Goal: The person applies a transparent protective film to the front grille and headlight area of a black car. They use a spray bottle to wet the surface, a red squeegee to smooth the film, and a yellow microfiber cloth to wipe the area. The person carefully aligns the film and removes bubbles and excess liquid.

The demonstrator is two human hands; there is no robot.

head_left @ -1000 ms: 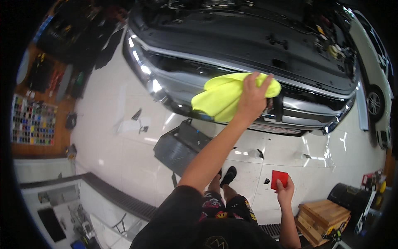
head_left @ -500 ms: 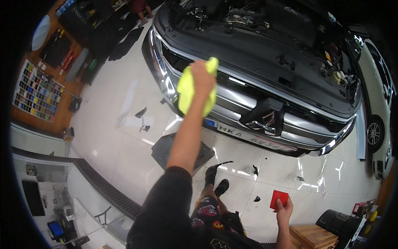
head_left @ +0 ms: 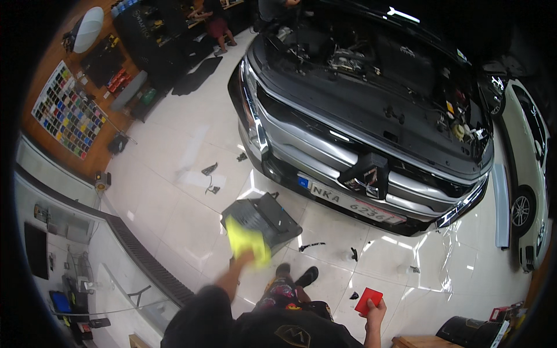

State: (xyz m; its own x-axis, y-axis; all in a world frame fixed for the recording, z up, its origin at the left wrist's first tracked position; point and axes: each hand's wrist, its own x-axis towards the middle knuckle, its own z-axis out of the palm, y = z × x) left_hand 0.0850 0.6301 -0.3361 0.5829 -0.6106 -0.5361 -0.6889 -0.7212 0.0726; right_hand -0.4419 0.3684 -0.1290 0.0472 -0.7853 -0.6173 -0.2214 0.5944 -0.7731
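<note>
My left hand (head_left: 246, 259) is closed on a bright yellow cloth (head_left: 248, 239), which hangs over the near-left edge of a dark grey box-like stool (head_left: 270, 216); whether they touch I cannot tell. Motion smears the hand a little. At the lower right, my right hand (head_left: 375, 315) pinches a flat, square red squeegee (head_left: 368, 301) between thumb and fingers, well apart from the car. Ahead of me stands a dark car (head_left: 325, 110) with its engine bay exposed. Its silver grille (head_left: 313, 148) faces me.
Small black pieces (head_left: 354, 253) lie scattered on the glossy white floor (head_left: 156, 191). A white car (head_left: 531, 133) stands at the right. Two people (head_left: 217, 29) are at the back. A colour sample board (head_left: 68, 110) hangs at the left. Wooden furniture (head_left: 423, 341) is at the lower right.
My left hand has come away from the grille with the yellow cloth, back toward me and down over the stool. My right hand, still holding the red squeegee, sits slightly lower and further left in view.
</note>
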